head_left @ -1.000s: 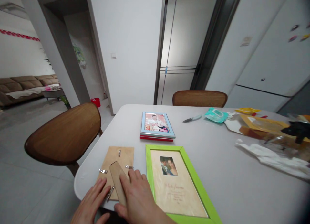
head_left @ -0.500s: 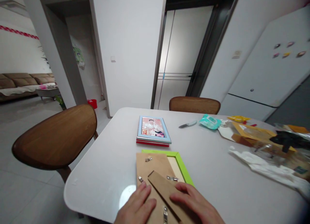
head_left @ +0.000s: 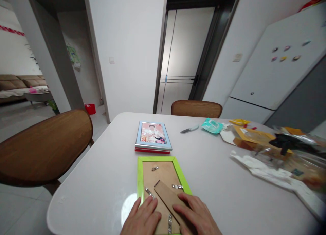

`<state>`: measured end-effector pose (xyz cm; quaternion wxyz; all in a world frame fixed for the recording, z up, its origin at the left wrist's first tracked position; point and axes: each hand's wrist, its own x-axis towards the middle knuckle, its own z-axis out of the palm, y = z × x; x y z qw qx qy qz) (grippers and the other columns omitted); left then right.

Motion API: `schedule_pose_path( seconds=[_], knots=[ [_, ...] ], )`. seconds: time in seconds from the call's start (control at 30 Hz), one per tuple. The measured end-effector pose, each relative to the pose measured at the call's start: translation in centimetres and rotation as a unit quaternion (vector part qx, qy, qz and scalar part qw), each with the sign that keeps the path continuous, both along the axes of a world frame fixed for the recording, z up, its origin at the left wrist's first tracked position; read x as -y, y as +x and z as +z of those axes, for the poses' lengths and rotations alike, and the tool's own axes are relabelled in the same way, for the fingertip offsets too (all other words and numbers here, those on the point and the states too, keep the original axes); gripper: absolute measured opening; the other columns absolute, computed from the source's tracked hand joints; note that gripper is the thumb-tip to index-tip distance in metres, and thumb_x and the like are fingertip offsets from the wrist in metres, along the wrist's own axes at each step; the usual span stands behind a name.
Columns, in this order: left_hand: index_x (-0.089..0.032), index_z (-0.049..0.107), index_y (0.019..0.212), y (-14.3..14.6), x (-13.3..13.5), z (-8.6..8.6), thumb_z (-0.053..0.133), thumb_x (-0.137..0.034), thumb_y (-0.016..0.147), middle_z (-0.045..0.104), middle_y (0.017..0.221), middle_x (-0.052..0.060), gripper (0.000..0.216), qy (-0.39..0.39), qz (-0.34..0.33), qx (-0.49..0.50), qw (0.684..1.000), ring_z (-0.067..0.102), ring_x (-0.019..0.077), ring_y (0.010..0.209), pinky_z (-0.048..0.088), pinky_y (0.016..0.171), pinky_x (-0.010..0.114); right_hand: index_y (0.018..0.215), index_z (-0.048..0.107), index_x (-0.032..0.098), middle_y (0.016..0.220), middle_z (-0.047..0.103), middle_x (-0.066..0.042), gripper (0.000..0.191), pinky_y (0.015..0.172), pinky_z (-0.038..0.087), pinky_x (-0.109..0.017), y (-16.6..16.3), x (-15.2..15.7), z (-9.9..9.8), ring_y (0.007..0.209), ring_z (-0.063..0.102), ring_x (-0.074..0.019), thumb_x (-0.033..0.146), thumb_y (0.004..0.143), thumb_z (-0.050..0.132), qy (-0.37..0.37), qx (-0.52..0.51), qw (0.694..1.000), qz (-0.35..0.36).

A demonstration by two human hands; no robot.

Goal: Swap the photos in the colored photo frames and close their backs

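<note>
A green picture frame (head_left: 139, 174) lies on the white table (head_left: 102, 180) right in front of me. A brown backing board (head_left: 160, 175) with metal clips and a fold-out stand sits inside it. My left hand (head_left: 142, 218) lies flat on the board's near left part, fingers stretched out. My right hand (head_left: 196, 216) rests flat on the stand and the board's near right part. Beyond the green frame lies a blue-framed photo (head_left: 152, 135) stacked on a red frame.
A knife (head_left: 189, 129), a teal wipes pack (head_left: 212, 125), an orange-brown packet (head_left: 251, 137), white plastic (head_left: 270, 174) and bags clutter the table's right side. Wooden chairs stand at the left (head_left: 43, 150) and the far side (head_left: 196, 109). A fridge (head_left: 270, 75) stands at the right.
The backing board went from the table left of the green frame onto the frame, and now sits squarely inside it. Both hands moved with it and stay flat on it.
</note>
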<state>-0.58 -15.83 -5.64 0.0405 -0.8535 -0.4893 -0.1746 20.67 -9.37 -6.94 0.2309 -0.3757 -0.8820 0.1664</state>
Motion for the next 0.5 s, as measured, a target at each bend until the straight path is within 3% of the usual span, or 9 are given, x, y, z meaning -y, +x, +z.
schedule_pose_path(
  seconds=[0.1,0.2,0.33,0.5],
  knots=[
    [-0.019,0.053,0.089,-0.2,0.7,0.6,0.059,-0.047,0.066,0.051,0.120,0.013,0.037,-0.071,0.026,0.069,0.995,0.046,0.0267,0.110,0.039,0.090,0.046,0.101,0.057,0.023,0.117,0.048,-0.009,0.036,0.085,0.036,-0.041,-0.6,0.8,1.3,0.106,0.042,-0.0248,0.015,0.067,0.049,0.067,0.002,0.998,0.021],
    [-0.019,0.053,0.076,-0.6,1.1,1.0,0.061,-0.047,0.063,0.048,0.123,0.014,0.033,-0.144,0.052,0.092,0.984,0.041,0.0285,0.114,0.031,0.094,0.052,0.095,0.058,0.025,0.111,0.050,-0.007,0.028,0.082,0.037,-0.038,-1.4,1.5,2.8,0.102,0.043,-0.0226,0.016,0.072,0.048,0.117,0.002,0.991,0.064],
    [-0.019,0.052,0.077,-1.2,1.3,0.9,0.057,-0.045,0.068,0.047,0.123,0.014,0.028,-0.176,0.042,0.086,0.980,0.038,0.0260,0.117,0.025,0.097,0.052,0.084,0.061,0.028,0.089,0.055,-0.003,0.017,0.074,0.038,-0.033,-2.8,1.6,3.8,0.085,0.047,-0.0177,0.020,0.076,0.048,0.085,0.017,0.991,0.102],
    [-0.019,0.051,0.079,-1.6,1.4,0.4,0.058,-0.043,0.068,0.049,0.122,0.013,0.027,-0.172,0.036,0.100,0.979,0.038,0.0258,0.117,0.024,0.098,0.053,0.088,0.058,0.025,0.091,0.055,-0.003,0.015,0.077,0.036,-0.035,-4.2,1.3,3.8,0.086,0.044,-0.0177,0.022,0.078,0.047,0.034,0.019,0.992,0.124]
  ],
)
